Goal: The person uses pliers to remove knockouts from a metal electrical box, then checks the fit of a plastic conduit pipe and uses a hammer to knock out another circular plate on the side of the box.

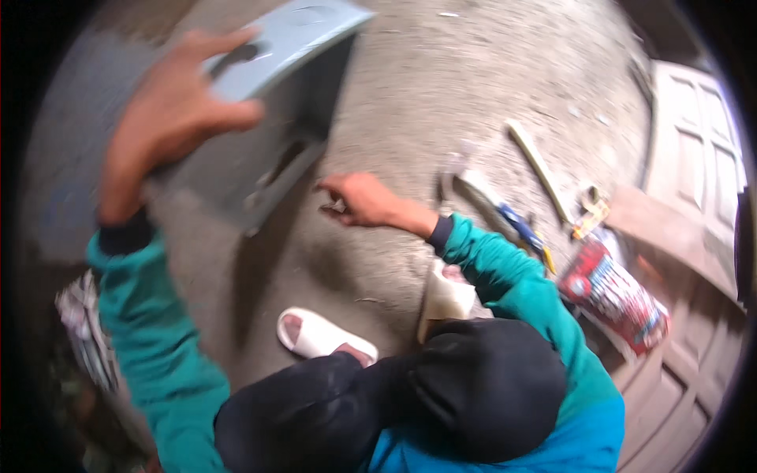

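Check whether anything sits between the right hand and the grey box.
Nothing visible does. Between the right hand and the grey box the picture shows only bare floor. The left hand is at the box's left side, clear of that gap.

Floor [481, 94]: rough, grey-brown, with small pale scraps [449, 14]. Right of centre, a long cream strip [540, 169] lies near a blue-and-yellow tool [516, 221]. White slippers [323, 339], worn, stand nearer the lower edge. Red packet [615, 296] overlaps brown panelling [670, 402]; support unclear.
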Demonstrator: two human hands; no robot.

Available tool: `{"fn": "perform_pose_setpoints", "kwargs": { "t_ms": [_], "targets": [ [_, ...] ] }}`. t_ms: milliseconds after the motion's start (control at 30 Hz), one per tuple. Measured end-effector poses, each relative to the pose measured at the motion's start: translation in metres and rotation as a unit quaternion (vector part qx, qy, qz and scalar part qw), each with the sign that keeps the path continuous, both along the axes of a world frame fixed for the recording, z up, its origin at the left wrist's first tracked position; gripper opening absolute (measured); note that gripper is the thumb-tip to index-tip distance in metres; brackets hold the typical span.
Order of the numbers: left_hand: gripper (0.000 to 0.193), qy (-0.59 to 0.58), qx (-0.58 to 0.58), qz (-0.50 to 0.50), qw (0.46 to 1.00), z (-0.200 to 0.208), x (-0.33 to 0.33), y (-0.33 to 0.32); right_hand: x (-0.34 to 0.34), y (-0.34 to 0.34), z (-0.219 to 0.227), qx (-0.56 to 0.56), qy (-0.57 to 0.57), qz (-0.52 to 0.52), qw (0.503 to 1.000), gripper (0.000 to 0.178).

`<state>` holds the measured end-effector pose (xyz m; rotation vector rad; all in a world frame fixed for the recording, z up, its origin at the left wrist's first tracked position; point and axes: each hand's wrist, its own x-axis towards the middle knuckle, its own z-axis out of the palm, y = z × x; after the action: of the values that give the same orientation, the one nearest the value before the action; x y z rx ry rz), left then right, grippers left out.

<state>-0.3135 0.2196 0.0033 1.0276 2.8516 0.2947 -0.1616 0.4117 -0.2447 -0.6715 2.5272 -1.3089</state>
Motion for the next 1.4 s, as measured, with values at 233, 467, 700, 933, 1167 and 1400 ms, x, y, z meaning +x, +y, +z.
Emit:
{"fn": "perform_pose_setpoints", "kwargs": {
  "t_ms": [233, 467, 700, 933, 1167, 1400],
  "targets": [
    [0.082, -0.055, 0.034, 0.047, 0.997, 0.017, -0.002, -0.007, 0.119, 0.206, 0.019, 0.194, 0.043, -0.352, 0.915, 0.026],
    [0.08, 0.015, -0.015, 0.077, 0.997, 0.027, 0.024, -0.018, 0.243, 0.273, 0.032, 0.471, -0.264, -0.371, 0.756, 0.053],
    [0.083, -0.135, 0.144, 0.102, 0.975, -0.013, -0.027, -0.101, 0.333, 0.261, -0.016, 0.456, -0.186, -0.378, 0.784, 0.084],
    [0.1, -0.072, 0.142, 0.122, 0.98, -0.085, -0.008, -0.227, 0.321, 0.283, -0.023, 0.419, -0.096, -0.406, 0.807, 0.082],
    [0.104, -0.139, 0.152, 0.185, 0.961, -0.049, -0.003, -0.143, 0.34, 0.291, -0.007, 0.382, -0.221, -0.45, 0.776, 0.054],
    [0.093, -0.111, 0.216, 0.138, 0.96, -0.078, -0.015, -0.2, 0.323, 0.303, -0.003, 0.362, -0.169, -0.42, 0.815, 0.056]
  ]
}}
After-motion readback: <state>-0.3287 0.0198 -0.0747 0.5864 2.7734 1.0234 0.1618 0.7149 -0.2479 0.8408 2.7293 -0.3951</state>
